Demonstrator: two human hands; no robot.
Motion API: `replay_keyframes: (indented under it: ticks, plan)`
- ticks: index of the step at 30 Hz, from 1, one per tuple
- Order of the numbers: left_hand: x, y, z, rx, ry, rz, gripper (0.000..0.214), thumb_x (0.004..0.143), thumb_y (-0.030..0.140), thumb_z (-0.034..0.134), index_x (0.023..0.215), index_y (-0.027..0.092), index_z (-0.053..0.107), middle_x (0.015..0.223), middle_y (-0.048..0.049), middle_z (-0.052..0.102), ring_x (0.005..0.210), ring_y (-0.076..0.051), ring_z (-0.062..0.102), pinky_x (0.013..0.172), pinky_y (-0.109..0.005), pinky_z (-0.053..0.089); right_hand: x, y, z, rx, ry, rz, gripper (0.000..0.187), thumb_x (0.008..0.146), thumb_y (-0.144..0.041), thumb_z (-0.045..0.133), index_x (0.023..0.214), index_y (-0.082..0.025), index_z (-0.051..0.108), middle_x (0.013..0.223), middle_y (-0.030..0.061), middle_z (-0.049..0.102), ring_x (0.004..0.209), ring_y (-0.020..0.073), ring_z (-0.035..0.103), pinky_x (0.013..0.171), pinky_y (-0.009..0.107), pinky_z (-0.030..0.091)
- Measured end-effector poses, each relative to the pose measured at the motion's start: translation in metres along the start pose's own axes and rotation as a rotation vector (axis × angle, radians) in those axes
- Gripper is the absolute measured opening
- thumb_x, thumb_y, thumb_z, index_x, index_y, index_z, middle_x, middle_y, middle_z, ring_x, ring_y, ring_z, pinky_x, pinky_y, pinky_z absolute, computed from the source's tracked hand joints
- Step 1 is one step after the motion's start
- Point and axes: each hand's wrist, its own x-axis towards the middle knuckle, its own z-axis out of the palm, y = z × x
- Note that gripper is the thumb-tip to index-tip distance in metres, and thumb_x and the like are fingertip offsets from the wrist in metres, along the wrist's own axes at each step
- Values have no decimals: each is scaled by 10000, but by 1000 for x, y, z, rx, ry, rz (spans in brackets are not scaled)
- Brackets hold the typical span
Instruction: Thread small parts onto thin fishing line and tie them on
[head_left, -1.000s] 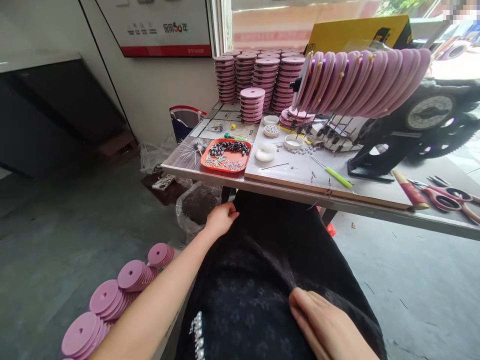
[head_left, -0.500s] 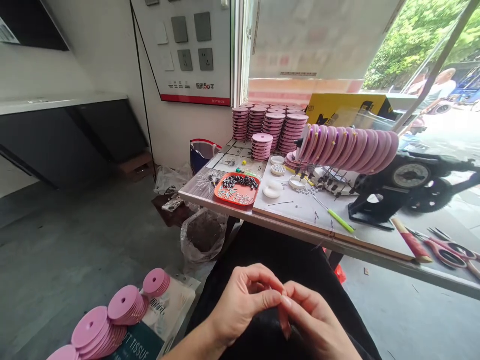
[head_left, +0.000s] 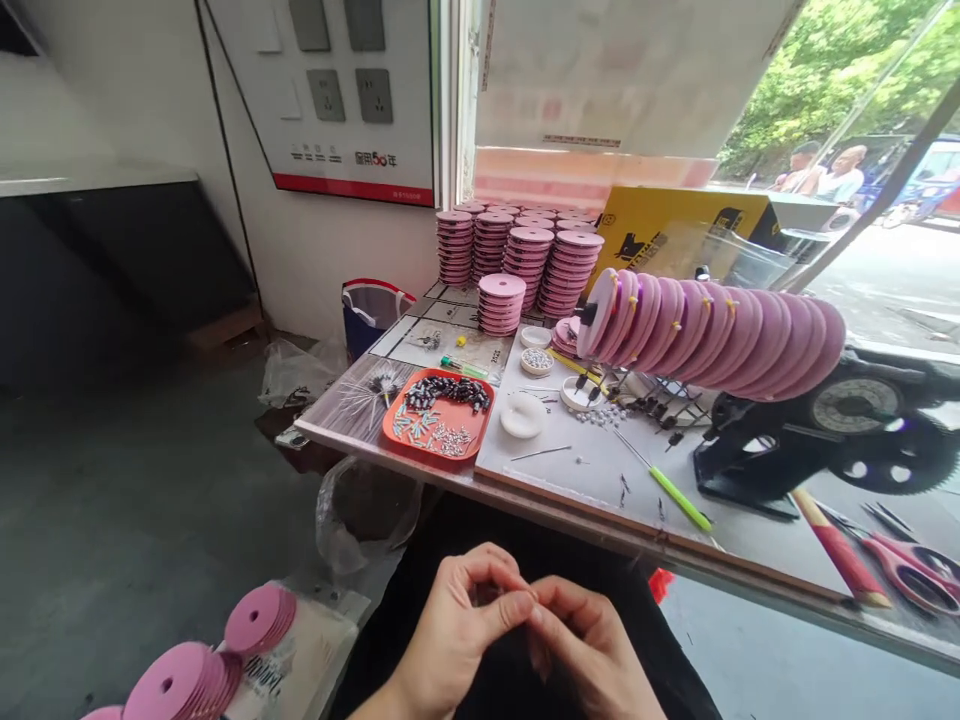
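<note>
Over the dark-clothed lap, my left hand (head_left: 469,620) and my right hand (head_left: 581,635) meet at the fingertips. Thumb and forefinger of each are pinched together, and whatever lies between them is too small to make out. Beyond them, on the table, an orange-red tray (head_left: 442,455) holds black beads, thin pale pieces and small silvery pieces. To its right are a white ring-shaped dish (head_left: 523,415), a green-handled hook tool (head_left: 679,498) and scattered small grey beads (head_left: 604,417).
A black winding machine (head_left: 787,430) carries a row of pink foam spools (head_left: 712,325). Stacked pink spools (head_left: 502,300) stand at the back beside a yellow box (head_left: 675,225). Scissors (head_left: 911,570) lie at the right edge. More pink discs (head_left: 176,680) sit low at left.
The view has turned and shifted, so the table looks nearer. Both hands stay pinched together at the fingertips and show little change of their own.
</note>
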Motion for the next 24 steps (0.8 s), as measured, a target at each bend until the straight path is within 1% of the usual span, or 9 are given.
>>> replay_keyframes:
  ticks: [3, 6, 10, 13, 16, 18, 19, 21, 24]
  plan:
    - [7, 2, 2, -5, 13, -5, 218, 650, 296, 740, 556, 145, 614, 660, 25, 483, 650, -109, 436, 646, -226, 362, 4, -1, -1, 1, 15, -47, 420, 733, -547, 635, 667, -133, 616, 461, -39, 451, 429, 79, 379, 448, 203, 289]
    - [12, 4, 7, -9, 13, -3, 225, 657, 296, 735, 552, 142, 609, 631, 25, 495, 634, -109, 436, 629, -220, 363, 4, -5, -2, 17, 32, -74, 397, 742, -528, 636, 699, -133, 629, 464, -41, 448, 434, 80, 376, 449, 202, 293]
    - [14, 3, 14, -106, 47, -16, 215, 661, 288, 734, 562, 143, 611, 597, 31, 515, 605, -99, 442, 610, -207, 371, 5, -11, -4, 65, 62, -50, 368, 737, -496, 659, 715, -129, 628, 466, -48, 446, 435, 72, 361, 449, 197, 279]
    - [15, 1, 14, -152, 66, -1, 191, 654, 271, 744, 571, 149, 623, 597, 34, 538, 602, -93, 454, 604, -197, 378, 7, -11, -4, 74, 53, -53, 362, 737, -483, 664, 694, -126, 614, 464, -50, 442, 437, 69, 362, 453, 193, 280]
    - [14, -2, 11, -150, 90, -2, 136, 640, 270, 757, 684, 163, 685, 682, 14, 600, 687, -115, 508, 681, -213, 405, 8, -11, -4, 85, 45, -68, 358, 742, -481, 657, 695, -131, 598, 465, -54, 437, 439, 70, 362, 460, 195, 287]
    - [13, -3, 10, -137, 71, -16, 164, 642, 277, 755, 761, 175, 705, 743, 0, 617, 737, -133, 528, 717, -232, 415, 8, -12, -5, 97, 47, -63, 354, 746, -482, 652, 705, -135, 590, 471, -58, 431, 440, 69, 352, 459, 197, 280]
    - [13, -3, 10, -126, 57, -17, 159, 646, 275, 752, 762, 176, 707, 756, -3, 611, 742, -136, 528, 717, -236, 416, 8, -14, -5, 101, 48, -63, 353, 748, -481, 650, 706, -136, 588, 473, -59, 426, 442, 69, 347, 460, 198, 278]
    - [13, -1, 11, -90, 44, 0, 109, 650, 257, 744, 683, 163, 701, 739, 0, 575, 721, -130, 514, 694, -231, 414, 7, -17, -5, 94, 45, -66, 355, 750, -481, 647, 697, -135, 585, 475, -59, 421, 450, 69, 346, 466, 199, 280]
    - [14, 2, 14, -29, 58, 41, 113, 645, 230, 742, 600, 149, 677, 716, 7, 538, 710, -122, 497, 682, -217, 401, 7, -18, -3, 63, 43, -72, 372, 748, -494, 640, 682, -132, 587, 475, -56, 418, 455, 70, 351, 461, 197, 281]
